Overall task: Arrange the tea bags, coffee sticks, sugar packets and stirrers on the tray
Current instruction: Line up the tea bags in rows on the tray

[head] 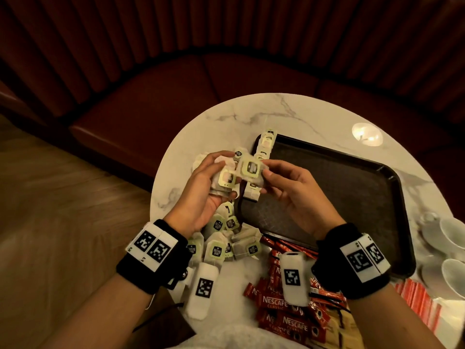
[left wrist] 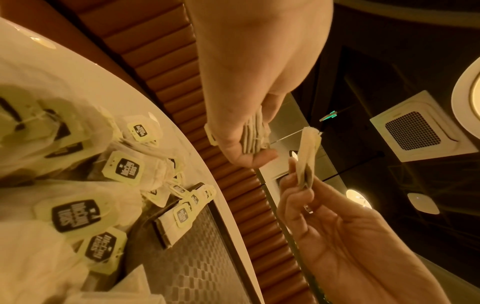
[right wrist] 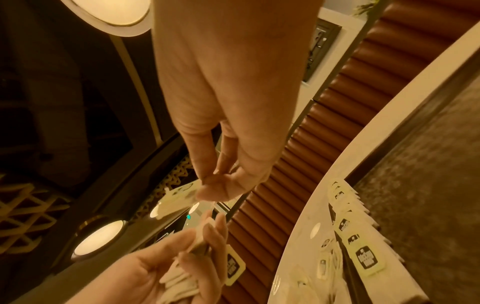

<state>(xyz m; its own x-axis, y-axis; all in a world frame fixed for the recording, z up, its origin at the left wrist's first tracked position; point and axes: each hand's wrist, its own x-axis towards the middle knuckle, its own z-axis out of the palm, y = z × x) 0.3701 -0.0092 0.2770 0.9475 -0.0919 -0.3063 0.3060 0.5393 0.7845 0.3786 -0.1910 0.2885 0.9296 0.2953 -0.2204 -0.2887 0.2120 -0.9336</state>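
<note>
My left hand (head: 221, 178) grips a small stack of tea bags (head: 226, 181) above the table's left side; in the left wrist view that hand (left wrist: 259, 144) pinches the stack (left wrist: 253, 131) edge-on. My right hand (head: 265, 177) pinches a single tea bag (head: 251, 170) with a pale green tag, just beside the stack; the same bag (right wrist: 179, 195) shows under the right hand (right wrist: 207, 187). Below them lies the dark tray (head: 339, 197), with a row of tea bags (head: 265, 147) along its left edge. More tea bags (head: 221, 243) are heaped on the table near my left wrist.
Red Nescafe coffee sticks (head: 284, 301) lie scattered under my right wrist. Red-and-white striped packets (head: 417, 303) sit at the right, beside white cups (head: 450, 235). The round marble table (head: 251, 114) is ringed by a dark red padded bench (head: 176, 96).
</note>
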